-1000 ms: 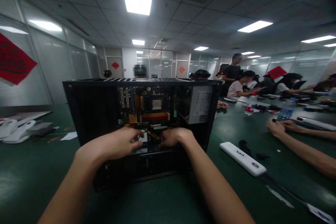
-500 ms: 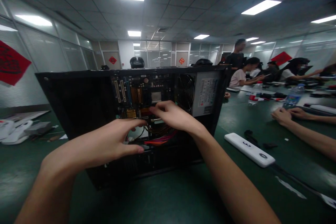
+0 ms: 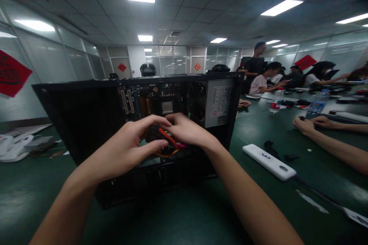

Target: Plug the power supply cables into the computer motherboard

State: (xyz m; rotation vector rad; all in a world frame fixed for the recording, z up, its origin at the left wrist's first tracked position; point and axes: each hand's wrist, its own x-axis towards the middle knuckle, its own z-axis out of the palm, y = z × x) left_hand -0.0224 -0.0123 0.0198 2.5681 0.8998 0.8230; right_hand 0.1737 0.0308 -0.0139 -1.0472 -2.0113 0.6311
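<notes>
A black computer case (image 3: 71, 80) stands on its edge with its open side toward me. In it are a motherboard (image 3: 168, 93), a silver power supply (image 3: 220, 101) and a round fan (image 3: 197, 101). My left hand (image 3: 129, 143) curves its thumb and fingers around a bundle of red, orange and dark power cables (image 3: 169, 138), low in front of the board. My right hand (image 3: 186, 130) is closed at the same bundle from the right, its fingertips partly hidden behind the left fingers. What exactly lies between the fingertips is hard to see.
On the green table (image 3: 258, 203) to the right lies a white power strip (image 3: 268, 160) with a cord. Another person's hands (image 3: 309, 126) rest behind it, near plastic bottles (image 3: 275, 101). White and grey items (image 3: 38, 143) lie at the left.
Both hands have come closer together, my left hand moving right and slightly up. The coloured cables now rise in a loop between them. The view has shifted slightly.
</notes>
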